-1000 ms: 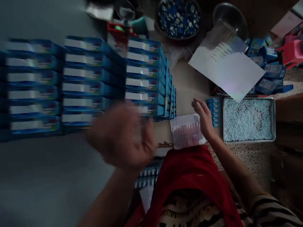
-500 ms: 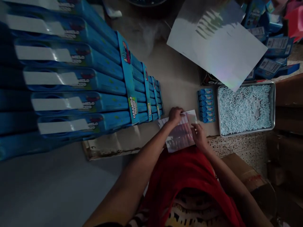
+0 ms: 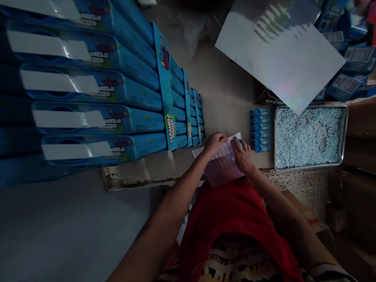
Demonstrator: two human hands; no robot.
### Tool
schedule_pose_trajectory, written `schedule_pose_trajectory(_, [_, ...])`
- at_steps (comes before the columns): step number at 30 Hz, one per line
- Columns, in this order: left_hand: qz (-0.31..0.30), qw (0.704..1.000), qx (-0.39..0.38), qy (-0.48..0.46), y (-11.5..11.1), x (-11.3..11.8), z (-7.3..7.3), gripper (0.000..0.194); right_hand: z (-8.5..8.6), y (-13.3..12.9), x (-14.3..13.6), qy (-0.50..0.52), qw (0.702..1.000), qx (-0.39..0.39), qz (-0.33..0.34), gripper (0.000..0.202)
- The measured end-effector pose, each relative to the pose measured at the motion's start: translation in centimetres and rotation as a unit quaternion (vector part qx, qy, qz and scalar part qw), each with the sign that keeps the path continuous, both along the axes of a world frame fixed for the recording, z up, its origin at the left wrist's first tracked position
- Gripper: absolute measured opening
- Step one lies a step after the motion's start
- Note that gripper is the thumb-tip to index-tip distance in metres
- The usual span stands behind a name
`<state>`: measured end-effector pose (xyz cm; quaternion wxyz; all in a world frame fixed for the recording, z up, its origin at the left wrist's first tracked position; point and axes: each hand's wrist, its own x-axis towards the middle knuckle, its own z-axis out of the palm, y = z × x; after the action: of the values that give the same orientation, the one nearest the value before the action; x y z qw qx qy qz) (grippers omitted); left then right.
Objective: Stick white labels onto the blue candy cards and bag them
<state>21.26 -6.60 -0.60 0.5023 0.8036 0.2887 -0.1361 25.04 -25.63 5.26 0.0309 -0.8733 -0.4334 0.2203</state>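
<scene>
Both hands are on the sticker sheet (image 3: 225, 170) at the bench (image 3: 229, 102) edge. Left hand (image 3: 214, 144) has its grip pinched on the top edge, right hand (image 3: 242, 156) has fingers bent over the right corner, can't tell if that grip's closed. Small blue boxes (image 3: 260, 130) sit nearby.

Bare tabletop (image 3: 226, 94) between stacked blue boxes (image 3: 143, 113) and small boxes (image 3: 260, 131), sheet (image 3: 282, 62) overhanging above
</scene>
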Motion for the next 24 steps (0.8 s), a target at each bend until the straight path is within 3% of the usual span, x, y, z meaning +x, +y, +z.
schedule_pose_trajectory(4, [-0.037,0.998,0.039,-0.018,-0.1,-0.1,0.8,0.013,1.6,-1.3,-0.9,-0.002,0.999,0.007,-0.036,0.04])
schedule_pose_trajectory(8, [-0.072,0.992,0.097,-0.034,-0.7,0.1,1.5,0.019,4.8,-1.9,-0.6,0.015,0.994,0.046,-0.102,0.023])
schedule_pose_trajectory(11, [-0.034,0.988,0.137,-0.062,-1.3,0.1,2.2,0.017,7.3,-2.3,0.3,0.085,0.969,0.093,-0.211,0.019])
schedule_pose_trajectory(13, [0.037,0.987,0.119,-0.1,-1.9,-0.1,2.9,0.02,8.6,-2.6,1.2,0.166,0.929,0.126,-0.305,0.021])
schedule_pose_trajectory(14, [0.076,0.988,0.075,-0.115,-2.3,-0.2,3.4,0.021,9.1,-2.7,1.7,0.21,0.903,0.143,-0.346,0.023])
schedule_pose_trajectory(16, [0.146,0.978,-0.091,-0.117,-3.3,-0.4,4.4,0.033,9.8,-3.0,2.8,0.287,0.851,0.171,-0.405,0.026])
schedule_pose_trajectory(18, [0.189,0.935,-0.289,-0.086,-4.3,-0.4,5.4,0.056,10.1,-3.2,4.0,0.341,0.807,0.187,-0.445,0.03])
schedule_pose_trajectory(20, [0.203,0.88,-0.426,-0.054,-5.2,-0.1,6.2,0.071,10.2,-3.3,5.1,0.388,0.764,0.204,-0.473,0.036])
schedule_pose_trajectory(22, [0.203,0.854,-0.478,-0.038,-5.9,0.6,6.7,0.073,10.3,-3.3,6.2,0.433,0.719,0.223,-0.496,0.044])
schedule_pose_trajectory(24, [0.204,0.849,-0.486,-0.03,-6.4,1.4,7.0,0.067,10.4,-3.4,7.2,0.465,0.685,0.23,-0.511,0.05])
